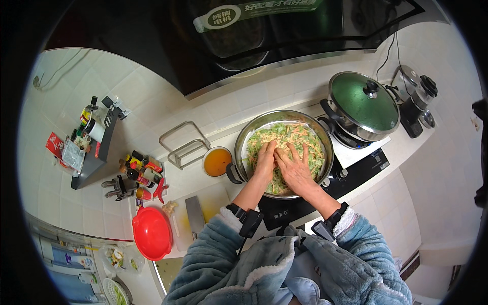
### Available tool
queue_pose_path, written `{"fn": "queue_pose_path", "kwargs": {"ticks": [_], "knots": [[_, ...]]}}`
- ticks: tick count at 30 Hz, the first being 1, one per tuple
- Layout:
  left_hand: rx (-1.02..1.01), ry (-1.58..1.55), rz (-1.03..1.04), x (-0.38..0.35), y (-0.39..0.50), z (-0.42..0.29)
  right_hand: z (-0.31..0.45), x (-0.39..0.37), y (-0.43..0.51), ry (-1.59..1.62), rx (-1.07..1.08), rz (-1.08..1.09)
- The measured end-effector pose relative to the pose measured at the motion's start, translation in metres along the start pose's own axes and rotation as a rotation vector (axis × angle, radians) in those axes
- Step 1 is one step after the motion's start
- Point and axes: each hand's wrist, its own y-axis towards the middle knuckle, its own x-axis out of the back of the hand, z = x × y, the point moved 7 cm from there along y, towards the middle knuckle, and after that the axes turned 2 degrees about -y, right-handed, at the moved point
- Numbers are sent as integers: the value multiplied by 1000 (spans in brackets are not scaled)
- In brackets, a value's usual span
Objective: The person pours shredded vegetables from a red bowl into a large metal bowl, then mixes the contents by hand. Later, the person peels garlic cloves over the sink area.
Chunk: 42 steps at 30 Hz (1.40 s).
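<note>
A wide stainless-steel steamer pot (328, 152) with black side handles is before me, lined with a pale cloth or paper. Inside lies a broad layer of shredded green and orange vegetables (284, 131), with a paler, flour-like or shredded patch near its middle. My left hand (266, 158) rests on the layer, its fingertips pointing away from me and partly sunk among the shreds. Close beside it, my right hand (296, 167) lies palm down with its fingers spread on the vegetables. Neither hand visibly holds anything.
A glass-lidded pot (362, 103) stands on an induction cooker to the right. Left are a bowl of orange liquid (217, 161), a wire rack (187, 146), a cleaver (195, 215) on a cutting board (221, 194), and a red plastic basin (152, 232). A range hood (297, 34) overhangs the counter.
</note>
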Motion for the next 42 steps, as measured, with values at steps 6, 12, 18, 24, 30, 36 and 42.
{"fn": "queue_pose_path", "kwargs": {"ticks": [6,12,18,24,30,36,42], "knots": [[-104,51,194,-11,-1,0,-2,7,3,-37,19,-13],[69,43,157,-5,-5,4,-15,8,1,-111,-62,27],[-30,197,155,-18,-17,8,-15,-7,-2,-192,-128,50],[-100,233,240,-25,-27,10,-22,-9,-7,-214,-223,69],[-254,330,84,-18,-14,10,-9,-10,-7,-292,-191,84],[-14,193,-123,8,3,16,-2,-1,-6,-143,-123,-15],[-109,329,-22,-6,-4,27,-16,-9,-7,-179,-200,87]]}}
